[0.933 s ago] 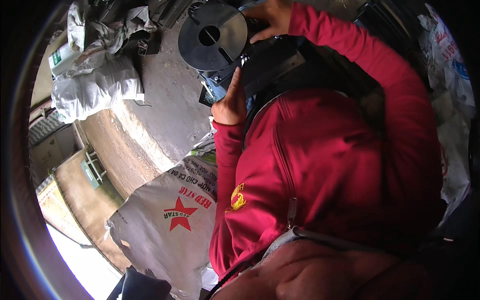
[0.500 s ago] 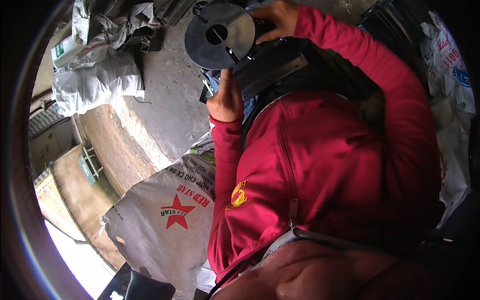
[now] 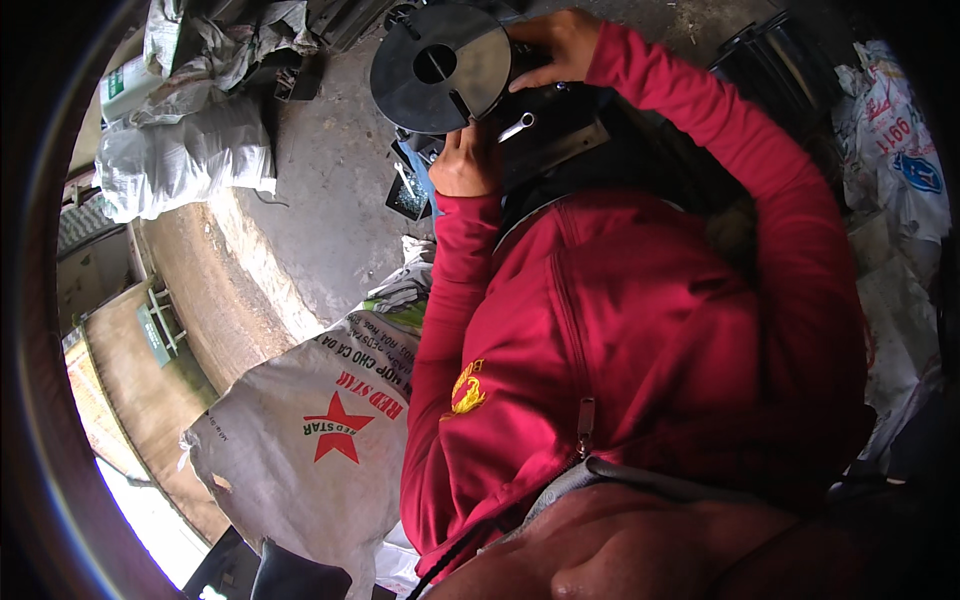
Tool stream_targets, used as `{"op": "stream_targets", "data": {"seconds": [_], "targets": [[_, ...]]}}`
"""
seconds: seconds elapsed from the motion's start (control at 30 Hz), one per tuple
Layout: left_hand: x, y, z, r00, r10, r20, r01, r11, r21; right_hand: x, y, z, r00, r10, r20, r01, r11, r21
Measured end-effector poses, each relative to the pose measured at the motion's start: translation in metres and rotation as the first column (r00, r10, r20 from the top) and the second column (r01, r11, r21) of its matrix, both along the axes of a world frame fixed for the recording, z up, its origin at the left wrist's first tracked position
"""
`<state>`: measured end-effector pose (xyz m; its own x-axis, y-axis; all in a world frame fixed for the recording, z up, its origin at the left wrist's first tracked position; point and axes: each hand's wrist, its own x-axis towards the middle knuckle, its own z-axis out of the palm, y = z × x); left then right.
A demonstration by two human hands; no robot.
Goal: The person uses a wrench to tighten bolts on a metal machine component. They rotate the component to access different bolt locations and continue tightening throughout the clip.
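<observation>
A round black metal disc (image 3: 410,85) with a central hole and a slot at its near edge sits at the top of the view. My right hand (image 3: 562,48) grips its right side, thumb against the edge, the other fingers partly hidden behind. Below the slot, my left hand (image 3: 465,168) is closed with its fingertips under the rim. A silver wrench (image 3: 517,127) sticks out to the right of these fingers and appears to be held in them; its other end is hidden.
A small dark tray (image 3: 425,212) with tiny fasteners and another wrench (image 3: 404,180) stands left of my left hand. A dark metal bar (image 3: 575,143) lies under my right hand. White sacks (image 3: 185,160) lie at the left, a printed sack (image 3: 290,430) nearer, more bags (image 3: 900,150) at the right.
My left hand has moved right and up, its pointing thumb now tucked under the disc. The wrench now shows beside it, and the small tray is uncovered. My right hand stays at the disc.
</observation>
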<state>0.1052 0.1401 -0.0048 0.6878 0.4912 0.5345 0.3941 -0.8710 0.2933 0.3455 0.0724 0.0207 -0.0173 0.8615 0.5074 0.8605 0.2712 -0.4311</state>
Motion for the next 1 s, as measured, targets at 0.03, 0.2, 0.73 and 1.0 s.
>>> {"op": "stream_targets", "data": {"seconds": [0.03, 0.2, 0.73, 1.0], "targets": [[0.001, 0.000, -0.003, 0.999, -0.015, 0.035, 0.015, 1.000, -0.014, 0.000, -0.002, 0.003, 1.000, 0.008, -0.006, -0.008, 0.998, -0.060], [-0.001, -0.013, -0.022, 0.987, -0.063, 0.150, 0.075, 0.995, -0.070, 0.000, -0.003, 0.007, 0.994, 0.078, -0.078, -0.076, 0.997, 0.024], [0.005, 0.000, -0.021, 0.999, 0.042, 0.023, -0.040, 0.996, -0.085, 0.000, -0.003, 0.021, 0.970, 0.166, -0.178, -0.176, 0.983, -0.041], [-0.048, -0.015, 0.006, 0.990, 0.009, 0.142, 0.069, 0.844, -0.532, 0.004, -0.002, 0.017, 0.966, 0.207, -0.157, -0.203, 0.978, 0.047]]}}
